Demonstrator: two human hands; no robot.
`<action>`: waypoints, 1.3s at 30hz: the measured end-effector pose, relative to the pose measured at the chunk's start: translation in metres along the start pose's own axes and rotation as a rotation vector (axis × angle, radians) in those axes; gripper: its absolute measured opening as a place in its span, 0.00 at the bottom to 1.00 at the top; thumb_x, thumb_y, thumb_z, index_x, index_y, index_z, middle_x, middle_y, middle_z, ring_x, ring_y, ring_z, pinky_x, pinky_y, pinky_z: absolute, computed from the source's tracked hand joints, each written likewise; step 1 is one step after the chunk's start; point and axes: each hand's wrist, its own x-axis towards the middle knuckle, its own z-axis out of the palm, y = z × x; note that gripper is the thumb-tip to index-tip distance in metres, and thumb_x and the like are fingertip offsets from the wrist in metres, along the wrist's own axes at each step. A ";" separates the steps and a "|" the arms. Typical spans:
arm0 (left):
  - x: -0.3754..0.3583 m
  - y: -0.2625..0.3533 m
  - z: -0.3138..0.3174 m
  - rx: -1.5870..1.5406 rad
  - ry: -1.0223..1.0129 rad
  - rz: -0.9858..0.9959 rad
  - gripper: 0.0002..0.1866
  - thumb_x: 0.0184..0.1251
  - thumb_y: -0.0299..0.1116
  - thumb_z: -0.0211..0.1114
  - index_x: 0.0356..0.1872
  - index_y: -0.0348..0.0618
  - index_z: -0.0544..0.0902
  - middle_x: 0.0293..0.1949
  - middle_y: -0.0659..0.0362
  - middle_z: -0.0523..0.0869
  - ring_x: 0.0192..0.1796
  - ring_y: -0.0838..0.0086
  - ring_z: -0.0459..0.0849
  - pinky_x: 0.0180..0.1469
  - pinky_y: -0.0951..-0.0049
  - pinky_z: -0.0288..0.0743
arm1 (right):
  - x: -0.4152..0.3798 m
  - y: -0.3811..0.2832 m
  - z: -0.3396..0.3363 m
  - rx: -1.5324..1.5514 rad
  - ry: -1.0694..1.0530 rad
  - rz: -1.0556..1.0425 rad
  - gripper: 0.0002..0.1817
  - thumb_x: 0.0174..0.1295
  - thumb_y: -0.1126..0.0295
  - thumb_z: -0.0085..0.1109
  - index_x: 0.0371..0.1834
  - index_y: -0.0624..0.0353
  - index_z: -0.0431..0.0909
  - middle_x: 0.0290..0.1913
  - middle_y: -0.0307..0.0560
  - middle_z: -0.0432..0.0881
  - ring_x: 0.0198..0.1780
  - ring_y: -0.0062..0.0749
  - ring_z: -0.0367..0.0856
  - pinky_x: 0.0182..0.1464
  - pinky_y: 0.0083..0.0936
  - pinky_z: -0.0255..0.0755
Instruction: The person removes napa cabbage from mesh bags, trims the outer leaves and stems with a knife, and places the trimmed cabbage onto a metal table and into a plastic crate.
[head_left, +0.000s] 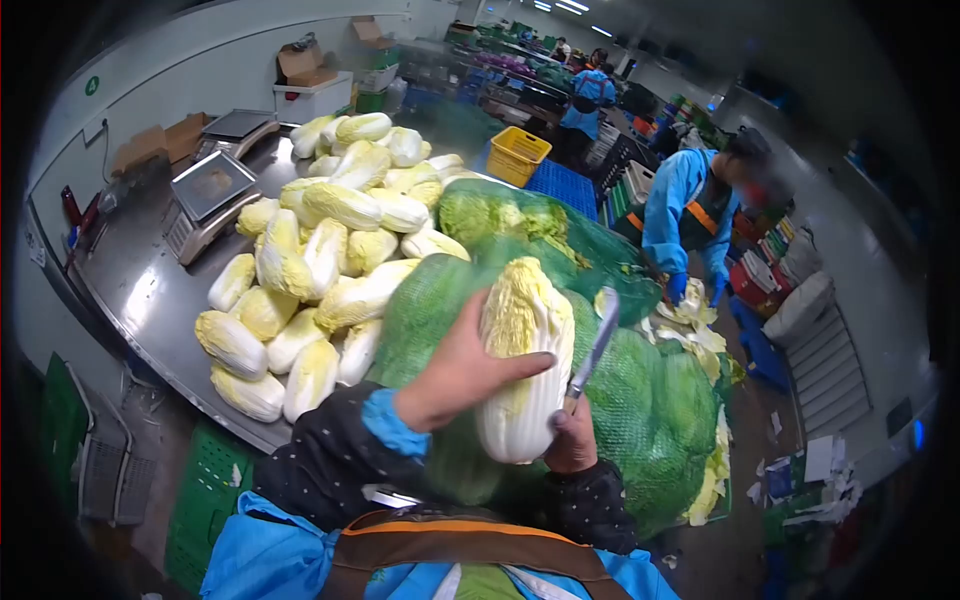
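Head view: left hand (455, 375) wrapped around a napa cabbage (518, 360), grip closed on its side, thumb laid across the pale ribs, head held upright in front of the chest, leafy end up, base low. Right hand (572, 440) low beside the base, grip closed on the handle of a knife (597, 345), blade angled up along the cabbage's right flank, very near or touching the outer leaves; contact hard to tell.

Judged from this pose, trimming in hand. Best done with the cabbage steadied firmly near its middle, left thumb kept clear of the blade's path, knife drawn shallow along the loose outer leaves, away from the holding fingers.

Under and behind the held cabbage: large green mesh sacks (640, 400), bulging, apparently full of more cabbages. Left of the sacks, a steel bench (140, 280) with a heap of cabbages (320, 270) lying loose, and a scale (208, 200) towards its far left. Further back, a yellow crate (517, 155), contents not visible, set by a blue pallet (565, 185). Cardboard boxes (305, 62) open on a white cabinet at the wall. To the right, another person in a blue jacket (685, 205) bent over scattered leaf trimmings (690, 320).
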 end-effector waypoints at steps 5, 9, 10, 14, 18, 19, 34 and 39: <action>0.009 -0.023 -0.016 -0.641 -0.390 -0.544 0.26 0.69 0.44 0.55 0.61 0.38 0.65 0.57 0.57 0.74 0.57 0.72 0.73 0.61 0.70 0.65 | -0.032 0.020 -0.049 0.174 -0.031 0.113 0.46 0.46 0.65 0.68 0.67 0.66 0.52 0.57 0.55 0.72 0.57 0.42 0.74 0.57 0.38 0.71; 0.010 -0.027 0.003 -0.404 -0.333 -0.422 0.21 0.65 0.36 0.61 0.55 0.36 0.72 0.52 0.58 0.79 0.51 0.77 0.78 0.55 0.75 0.69 | -0.043 0.021 -0.061 0.344 -0.047 0.209 0.41 0.49 0.65 0.67 0.64 0.67 0.56 0.58 0.55 0.72 0.56 0.42 0.75 0.58 0.40 0.71; 0.007 -0.023 0.011 -0.301 -0.220 -0.354 0.20 0.63 0.34 0.63 0.53 0.35 0.74 0.49 0.58 0.81 0.48 0.77 0.79 0.53 0.76 0.71 | -0.047 0.023 -0.062 0.321 -0.046 0.221 0.43 0.47 0.64 0.68 0.65 0.66 0.56 0.58 0.54 0.72 0.58 0.43 0.73 0.60 0.40 0.68; 0.004 -0.022 0.018 -0.113 -0.024 -0.204 0.17 0.57 0.30 0.68 0.47 0.34 0.79 0.40 0.61 0.84 0.40 0.81 0.80 0.45 0.80 0.73 | -0.050 0.016 -0.060 0.130 0.014 0.212 0.46 0.42 0.64 0.70 0.65 0.66 0.56 0.59 0.54 0.71 0.60 0.44 0.72 0.62 0.40 0.65; -0.002 -0.015 0.010 0.149 0.096 -0.126 0.17 0.57 0.30 0.68 0.46 0.33 0.80 0.38 0.62 0.84 0.36 0.84 0.78 0.41 0.82 0.71 | -0.044 0.017 -0.073 0.136 -0.030 0.228 0.47 0.40 0.64 0.70 0.65 0.66 0.56 0.60 0.55 0.70 0.60 0.44 0.72 0.63 0.40 0.64; -0.005 -0.017 0.010 0.150 0.104 -0.125 0.17 0.57 0.30 0.68 0.46 0.33 0.80 0.38 0.62 0.84 0.36 0.84 0.78 0.41 0.82 0.71 | -0.042 0.018 -0.074 0.107 -0.049 0.194 0.45 0.43 0.64 0.70 0.64 0.67 0.57 0.57 0.54 0.72 0.57 0.42 0.74 0.59 0.39 0.68; 0.012 0.016 0.000 -0.715 0.357 0.047 0.15 0.69 0.33 0.51 0.50 0.34 0.73 0.38 0.55 0.82 0.34 0.72 0.82 0.40 0.76 0.77 | -0.011 -0.004 -0.114 0.721 -0.260 -0.095 0.40 0.53 0.49 0.62 0.66 0.58 0.59 0.63 0.54 0.67 0.61 0.52 0.68 0.63 0.50 0.62; 0.091 -0.019 0.000 0.668 0.623 0.336 0.55 0.45 0.55 0.73 0.67 0.33 0.51 0.61 0.41 0.66 0.65 0.55 0.64 0.66 0.63 0.55 | -0.037 -0.008 -0.104 0.330 -0.065 -0.144 0.41 0.54 0.45 0.57 0.66 0.60 0.58 0.63 0.56 0.66 0.61 0.53 0.68 0.64 0.49 0.62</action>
